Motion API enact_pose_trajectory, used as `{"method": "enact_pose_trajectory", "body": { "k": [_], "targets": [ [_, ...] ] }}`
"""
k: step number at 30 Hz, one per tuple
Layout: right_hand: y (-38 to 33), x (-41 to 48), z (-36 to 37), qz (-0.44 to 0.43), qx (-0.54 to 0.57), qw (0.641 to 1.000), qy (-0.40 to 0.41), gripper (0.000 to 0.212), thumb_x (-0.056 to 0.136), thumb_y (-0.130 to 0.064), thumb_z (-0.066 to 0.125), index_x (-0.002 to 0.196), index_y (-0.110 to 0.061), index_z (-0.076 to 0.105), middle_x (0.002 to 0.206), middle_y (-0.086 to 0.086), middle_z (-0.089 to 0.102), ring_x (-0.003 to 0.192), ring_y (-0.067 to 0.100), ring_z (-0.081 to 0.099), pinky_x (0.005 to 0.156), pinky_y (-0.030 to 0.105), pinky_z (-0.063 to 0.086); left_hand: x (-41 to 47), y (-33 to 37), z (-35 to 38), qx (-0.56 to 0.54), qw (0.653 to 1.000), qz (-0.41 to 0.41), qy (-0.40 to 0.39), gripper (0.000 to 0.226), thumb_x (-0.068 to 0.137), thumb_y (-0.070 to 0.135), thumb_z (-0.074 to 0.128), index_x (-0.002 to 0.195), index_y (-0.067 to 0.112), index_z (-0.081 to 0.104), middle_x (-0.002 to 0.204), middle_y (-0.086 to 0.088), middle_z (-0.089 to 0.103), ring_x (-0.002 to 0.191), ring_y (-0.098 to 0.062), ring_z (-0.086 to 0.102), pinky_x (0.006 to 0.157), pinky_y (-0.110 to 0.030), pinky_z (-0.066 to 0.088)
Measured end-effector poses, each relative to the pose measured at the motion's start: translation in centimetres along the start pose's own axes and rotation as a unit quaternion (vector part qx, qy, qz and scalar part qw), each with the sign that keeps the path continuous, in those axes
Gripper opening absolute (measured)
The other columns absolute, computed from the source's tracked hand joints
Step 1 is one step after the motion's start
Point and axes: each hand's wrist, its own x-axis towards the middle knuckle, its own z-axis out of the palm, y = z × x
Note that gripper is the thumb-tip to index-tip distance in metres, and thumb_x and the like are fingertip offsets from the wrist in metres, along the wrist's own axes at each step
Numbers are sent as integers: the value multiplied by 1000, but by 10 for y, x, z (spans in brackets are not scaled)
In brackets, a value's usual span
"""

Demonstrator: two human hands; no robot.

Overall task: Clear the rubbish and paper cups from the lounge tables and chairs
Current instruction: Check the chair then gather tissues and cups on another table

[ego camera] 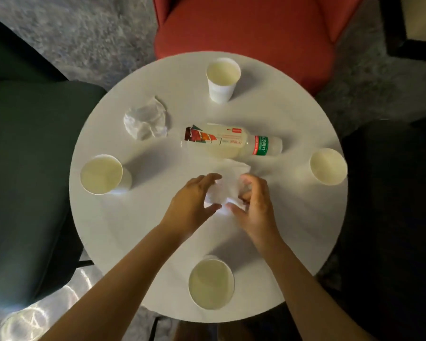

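Left hand [194,200] and right hand [256,205] curl fingers round the tissue [231,173] mid-frame on the surface [133,230]; risk: forearms pulling back clip the cup [210,284] at bottom centre, or the tissue nudges the bottle [231,142] rolling.

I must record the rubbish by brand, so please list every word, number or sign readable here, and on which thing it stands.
Nothing can be read with certainty.
Bottle, green band: white characters, too blurred to read.
Bottle, small red patch: print too small to read.
Bottle, middle of label: fine lines, too blurred to read.
Paper cups, tissues: no print visible.
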Motion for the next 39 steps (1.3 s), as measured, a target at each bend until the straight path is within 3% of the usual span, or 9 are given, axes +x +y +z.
{"method": "enact_pose_trajectory", "body": {
  "k": [4, 7, 12, 15, 18, 22, 25, 32, 39],
  "targets": [
    [8, 0, 4, 11, -34, 999, 0, 69, 67, -21, 81, 126, -2, 50, 120, 20, 52, 105, 32, 55, 82, 37, 53, -3, -7, 11, 47, 999, -4, 20, 38, 79, 24, 69, 114, 12, 60, 111, -10, 64, 100, -26, 57, 82, -27, 43],
    [10, -3, 1, 18, -102, 995, -14, 51, 68, -24, 81, 109, -1, 62, 103, 20, 60, 92, 35, 57, 76, 39, 50, -15, -2, 16, 133, 989, 0, 58, 34, 79, 25, 70, 110, 13, 65, 115, -16, 59, 101, -35, 52, 81, -36, 45],
    [-7, -3, 1, -8, -49, 998, -44, 28, 70, -6, 77, 92, 2, 63, 86, 16, 63, 75, 27, 59, 66, 14, 35, -18, 6, 13, -24, 996, -81, 40, 40, 83, 18, 65, 122, 11, 56, 109, -14, 59, 85, -20, 56, 75, -17, 39],
    [-21, -4, 1, -48, -24, 996, -70, 47, 65, -6, 81, 105, 2, 58, 98, 19, 58, 80, 14, 50, 67, 15, 41, -19, 13, 7, -97, 988, -98, 74, 48, 74, 11, 73, 115, 2, 49, 98, -6, 61, 77, -17, 57, 69, -12, 44],
    [-28, -4, -2, -62, -9, 993, -104, 60, 59, -8, 84, 110, 1, 55, 105, 20, 51, 86, 21, 52, 68, 21, 44, -26, 16, 3, -112, 985, -117, 66, 33, 73, -5, 66, 101, -3, 48, 90, -5, 60, 80, -27, 64, 69, -19, 49],
    [-28, 1, 2, -62, -80, 989, -106, 46, 68, -20, 81, 105, -5, 60, 106, 16, 54, 97, 29, 53, 73, 29, 47, -30, 16, -3, -139, 983, -118, -6, 35, 74, -14, 40, 102, 3, 55, 100, -9, 67, 97, -24, 65, 84, -30, 51],
    [-25, 3, 9, -72, -144, 982, -101, 39, 74, -21, 77, 108, -8, 61, 110, 13, 57, 102, 28, 52, 75, 28, 45, -29, 12, -13, -89, 991, -97, -27, 33, 79, -2, 47, 106, 12, 58, 104, -4, 68, 99, -19, 64, 86, -28, 50],
    [-61, 22, 14, -105, -108, 986, -72, 25, 61, -3, 77, 83, -5, 64, 83, 11, 61, 75, 26, 57, 62, 22, 38, 9, -16, -96, -7, 993, -48, 109, 22, 79, 12, 57, 100, 17, 61, 83, 2, 68, 77, -18, 64, 74, -31, 52],
    [-151, 92, 67, -134, -88, 987, -18, 26, 62, -5, 77, 84, -8, 65, 86, 10, 64, 80, 27, 56, 69, 27, 42, 29, -76, -181, 33, 988, -52, 145, 22, 80, 7, 57, 101, 9, 62, 100, -8, 67, 90, -26, 61, 77, -32, 47]
  ]
}}
